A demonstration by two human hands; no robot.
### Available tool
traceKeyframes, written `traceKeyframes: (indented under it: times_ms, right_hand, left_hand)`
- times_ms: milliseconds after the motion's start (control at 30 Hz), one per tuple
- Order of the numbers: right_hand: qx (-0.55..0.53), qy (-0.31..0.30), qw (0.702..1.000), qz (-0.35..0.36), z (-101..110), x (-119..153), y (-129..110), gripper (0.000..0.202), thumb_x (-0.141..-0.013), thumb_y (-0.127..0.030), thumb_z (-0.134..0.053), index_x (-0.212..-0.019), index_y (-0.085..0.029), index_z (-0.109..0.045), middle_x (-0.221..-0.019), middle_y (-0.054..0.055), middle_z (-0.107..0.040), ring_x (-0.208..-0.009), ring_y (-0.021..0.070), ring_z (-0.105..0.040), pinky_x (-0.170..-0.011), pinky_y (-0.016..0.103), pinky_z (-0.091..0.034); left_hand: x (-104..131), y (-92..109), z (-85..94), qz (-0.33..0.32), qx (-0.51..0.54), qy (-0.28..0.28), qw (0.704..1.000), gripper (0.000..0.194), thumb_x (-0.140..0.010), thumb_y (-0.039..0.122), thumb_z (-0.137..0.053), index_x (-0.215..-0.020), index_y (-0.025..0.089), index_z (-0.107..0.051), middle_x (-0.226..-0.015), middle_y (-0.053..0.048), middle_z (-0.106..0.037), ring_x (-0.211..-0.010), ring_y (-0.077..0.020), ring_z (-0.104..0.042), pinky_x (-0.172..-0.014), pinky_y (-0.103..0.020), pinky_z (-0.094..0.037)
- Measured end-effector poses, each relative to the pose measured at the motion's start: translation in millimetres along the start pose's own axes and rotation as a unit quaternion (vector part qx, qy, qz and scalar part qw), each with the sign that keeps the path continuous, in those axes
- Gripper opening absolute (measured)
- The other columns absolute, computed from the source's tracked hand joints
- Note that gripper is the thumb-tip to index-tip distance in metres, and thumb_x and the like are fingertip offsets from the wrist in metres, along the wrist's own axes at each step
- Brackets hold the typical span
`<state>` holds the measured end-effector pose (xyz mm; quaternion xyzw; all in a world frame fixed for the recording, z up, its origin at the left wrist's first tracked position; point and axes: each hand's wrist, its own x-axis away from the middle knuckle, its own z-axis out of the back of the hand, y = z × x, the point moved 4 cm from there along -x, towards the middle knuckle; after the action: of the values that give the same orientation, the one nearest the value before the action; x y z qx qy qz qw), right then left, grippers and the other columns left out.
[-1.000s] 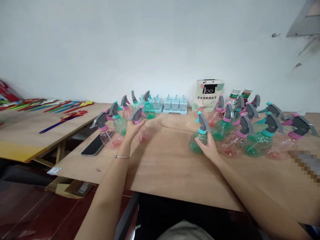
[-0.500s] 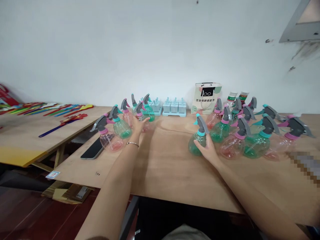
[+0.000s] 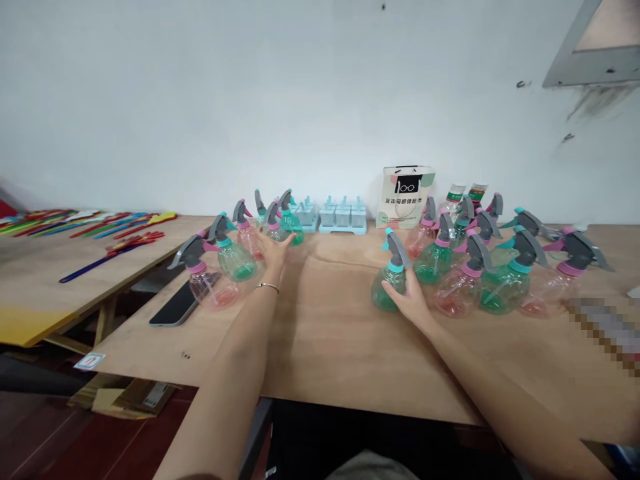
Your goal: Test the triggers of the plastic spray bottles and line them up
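My left hand (image 3: 275, 250) is wrapped round the body of a pink-collared spray bottle (image 3: 273, 223) in the left group, thumb to the right. Beside it stand a green bottle (image 3: 237, 259) and a pink bottle (image 3: 216, 288); another green one (image 3: 296, 227) is just behind. My right hand (image 3: 407, 293) holds a green spray bottle (image 3: 385, 287) with a turquoise collar by its body, upright on the wooden table (image 3: 330, 333). Close to the right of that hand stand several more pink and green spray bottles (image 3: 456, 291).
A black phone (image 3: 173, 305) lies at the left. Light-blue popsicle moulds (image 3: 343, 217) and a paper bag (image 3: 406, 200) stand near the wall. Colourful hand-shaped sticks (image 3: 107, 257) lie on the left table. A pixelated patch covers something at the right.
The view has shifted slightly, so most things appear a little further left. Both hands keep the same grasp on their bottles, with no clear movement over the table.
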<state>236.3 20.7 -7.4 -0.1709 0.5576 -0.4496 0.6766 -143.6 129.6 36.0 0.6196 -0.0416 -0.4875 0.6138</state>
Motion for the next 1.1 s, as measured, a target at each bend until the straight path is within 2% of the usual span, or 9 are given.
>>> traceKeyframes:
  times_ms: [100,167,400,633,767,833,933,1000,1100]
  right_hand:
    - [0.0,0.005,1.0,0.003,-0.7,0.5,1.2,0.054,-0.083,-0.051,-0.065,-0.127,-0.023,-0.051,-0.117,0.011,-0.063,-0.115,0.0298,-0.059,-0.104,0.052,-0.045]
    - [0.008,0.019,1.0,0.004,-2.3,3.1,0.7,0.057,-0.082,-0.053,-0.065,-0.128,-0.022,-0.051,-0.119,0.012,-0.062,-0.117,0.031,-0.058,-0.105,0.054,-0.044]
    - [0.02,-0.029,0.998,0.049,-31.7,26.8,-10.2,0.076,-0.084,-0.056,-0.065,-0.146,-0.024,-0.034,-0.143,0.017,-0.049,-0.137,0.0329,-0.046,-0.114,0.056,-0.038]
    - [0.03,-0.119,0.987,0.102,-51.3,43.6,-27.8,0.082,-0.084,-0.059,-0.064,-0.148,-0.022,-0.03,-0.144,0.021,-0.048,-0.137,0.0357,-0.047,-0.112,0.058,-0.041]
    - [0.081,-0.045,0.983,0.157,-2.5,21.3,-34.1,0.068,-0.084,-0.057,-0.061,-0.14,-0.025,-0.041,-0.135,0.016,-0.056,-0.131,0.0359,-0.052,-0.112,0.058,-0.042]
    - [0.115,0.119,0.963,0.212,47.0,5.4,-33.8,0.069,-0.078,-0.061,-0.062,-0.132,-0.023,-0.044,-0.123,0.016,-0.056,-0.124,0.0402,-0.054,-0.108,0.063,-0.042]
    - [0.157,0.431,0.853,0.248,119.0,-1.1,-28.9,0.066,-0.079,-0.065,-0.051,-0.128,-0.023,-0.04,-0.12,0.019,-0.048,-0.119,0.0432,-0.051,-0.095,0.067,-0.044]
    - [0.193,0.464,0.843,0.193,140.6,-6.3,-23.6,0.063,-0.079,-0.058,-0.057,-0.129,-0.023,-0.04,-0.125,0.02,-0.048,-0.12,0.0403,-0.052,-0.095,0.063,-0.046]
    - [0.154,0.377,0.91,0.073,139.7,-14.3,-12.9,0.058,-0.075,-0.047,-0.067,-0.121,-0.02,-0.046,-0.118,0.017,-0.058,-0.105,0.0314,-0.061,-0.092,0.052,-0.05]
  left_hand:
    - [27.9,14.9,10.9,-0.063,0.015,0.116,0.991,0.094,-0.069,0.046,-0.083,-0.135,0.008,-0.028,-0.147,-0.024,-0.033,-0.145,-0.0326,-0.027,-0.124,-0.048,-0.015]
    - [52.7,29.4,9.6,-0.099,0.045,0.105,0.989,0.085,-0.072,0.045,-0.081,-0.134,0.014,-0.032,-0.146,-0.021,-0.035,-0.143,-0.0298,-0.033,-0.123,-0.047,-0.02]
    - [149.8,111.9,-40.2,-0.08,0.226,-0.342,0.909,0.097,-0.06,0.054,-0.086,-0.139,0.027,-0.038,-0.154,-0.016,-0.036,-0.147,-0.0351,-0.032,-0.12,-0.052,-0.026]
    - [172.2,149.1,-53.8,-0.011,0.279,-0.34,0.898,0.071,-0.061,0.043,-0.088,-0.121,0.023,-0.054,-0.135,-0.015,-0.057,-0.133,-0.0332,-0.051,-0.112,-0.048,-0.039]
    - [167.3,145.6,-45.2,-0.007,0.288,-0.313,0.905,0.05,-0.072,0.035,-0.08,-0.115,0.022,-0.059,-0.128,-0.014,-0.063,-0.124,-0.0299,-0.059,-0.106,-0.045,-0.044]
    - [163.6,144.0,-39.1,-0.002,0.306,-0.311,0.9,0.045,-0.073,0.032,-0.077,-0.114,0.022,-0.061,-0.124,-0.012,-0.065,-0.122,-0.0284,-0.061,-0.105,-0.044,-0.044]
    - [157.7,143.0,-30.0,0.018,0.315,-0.311,0.897,0.036,-0.075,0.029,-0.074,-0.109,0.023,-0.064,-0.116,-0.008,-0.069,-0.117,-0.0264,-0.064,-0.104,-0.043,-0.045]
    - [154.3,143.2,-24.8,0.027,0.314,-0.307,0.898,0.032,-0.075,0.028,-0.072,-0.106,0.024,-0.065,-0.113,-0.006,-0.07,-0.114,-0.0246,-0.065,-0.104,-0.042,-0.045]
    - [148.5,141.3,-21.3,0.033,0.321,-0.296,0.899,0.027,-0.075,0.027,-0.07,-0.101,0.024,-0.067,-0.11,-0.004,-0.071,-0.113,-0.0227,-0.065,-0.105,-0.04,-0.046]
